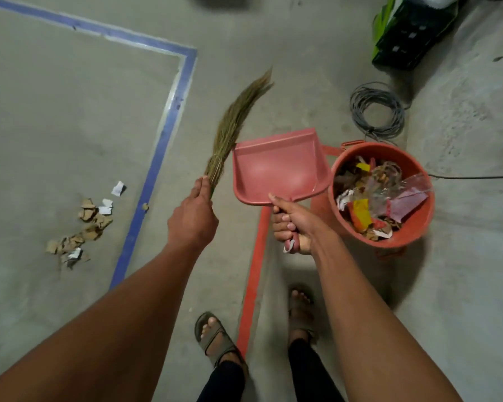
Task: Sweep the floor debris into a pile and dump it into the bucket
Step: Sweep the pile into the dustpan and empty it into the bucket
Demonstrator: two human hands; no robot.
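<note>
Left hand [192, 219] grips broom [235, 123], right hand [292, 224] grips empty dustpan [276, 166]; set pan lip flat beside debris [82, 227] at left, sweep short strokes in

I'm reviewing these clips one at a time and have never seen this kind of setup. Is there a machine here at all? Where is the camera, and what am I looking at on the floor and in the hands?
There is no machine: this is a person working bare-handed. The single picture comes from a wide-angle camera worn on the head, looking down past both arms to the sandalled feet. The left hand grips a bundle-style grass broom, its bristles pointing away. The right hand holds the handle of a pink dustpan, which looks empty. Beside the pan, on the right, stands a red bucket already holding paper and plastic scraps. On the concrete floor to the left lies a loose pile of cardboard and paper bits, inside a blue tape outline. A red tape line runs between the feet, and a coil of grey cable lies beyond the bucket.
</note>
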